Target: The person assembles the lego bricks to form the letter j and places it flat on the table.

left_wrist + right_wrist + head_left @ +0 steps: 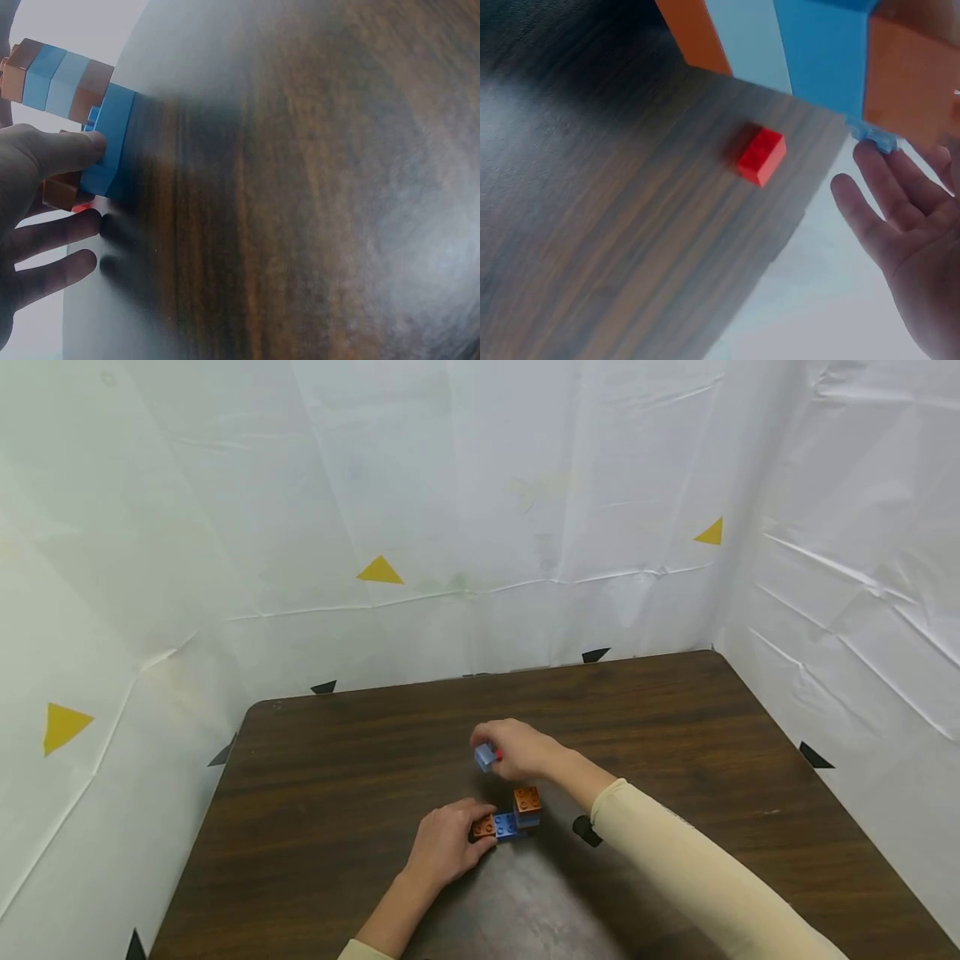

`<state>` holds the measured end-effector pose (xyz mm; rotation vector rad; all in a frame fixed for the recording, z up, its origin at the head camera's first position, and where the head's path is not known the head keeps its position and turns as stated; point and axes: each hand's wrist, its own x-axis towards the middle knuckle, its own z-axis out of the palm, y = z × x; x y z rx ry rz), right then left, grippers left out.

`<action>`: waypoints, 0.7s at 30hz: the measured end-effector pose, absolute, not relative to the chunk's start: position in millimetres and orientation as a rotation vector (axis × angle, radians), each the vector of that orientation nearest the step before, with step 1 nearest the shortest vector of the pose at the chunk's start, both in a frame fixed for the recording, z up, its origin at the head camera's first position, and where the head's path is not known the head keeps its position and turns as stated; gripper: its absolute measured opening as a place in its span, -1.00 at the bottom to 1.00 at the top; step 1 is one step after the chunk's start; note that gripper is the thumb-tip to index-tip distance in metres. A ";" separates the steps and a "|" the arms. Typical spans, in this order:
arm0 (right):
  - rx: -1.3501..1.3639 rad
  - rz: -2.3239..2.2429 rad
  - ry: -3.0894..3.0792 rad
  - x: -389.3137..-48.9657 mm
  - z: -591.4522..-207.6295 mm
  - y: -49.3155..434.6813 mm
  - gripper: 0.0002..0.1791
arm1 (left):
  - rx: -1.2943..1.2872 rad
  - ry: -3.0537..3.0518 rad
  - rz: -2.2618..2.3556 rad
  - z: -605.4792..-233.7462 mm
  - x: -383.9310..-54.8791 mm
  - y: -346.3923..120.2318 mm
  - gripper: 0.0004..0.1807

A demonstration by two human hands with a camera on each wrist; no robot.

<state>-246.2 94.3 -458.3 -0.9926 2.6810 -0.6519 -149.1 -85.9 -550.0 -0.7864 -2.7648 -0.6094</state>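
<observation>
Left hand (446, 839): I see thumb and fingers clamped on the left end of the brick build (506, 826).
Right hand (521, 750): fingertips pinching a light-blue brick (483, 758), which I see on the build's far side.
Brick build: on the wood table (337, 760), its orange-topped tower at the right end.
Red brick (761, 156): lying on the table, apart from the build.

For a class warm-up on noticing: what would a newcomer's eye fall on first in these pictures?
Probably the orange-and-blue brick build on the dark table, its low end gripped by the left hand. Next, the light blue brick held in the right hand beyond it; then the red brick on the table in the right wrist view.
</observation>
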 end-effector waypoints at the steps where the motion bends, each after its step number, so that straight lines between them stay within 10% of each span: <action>1: -0.978 -0.689 2.687 -246.0 -457.1 97.9 -0.55 | -0.786 -2.764 -0.608 -549.9 -149.2 -85.6 -0.56; 21: -1.067 -0.973 2.664 -208.1 -433.3 165.2 -0.52 | -0.770 -2.818 -0.619 -547.9 -148.6 -84.3 -0.55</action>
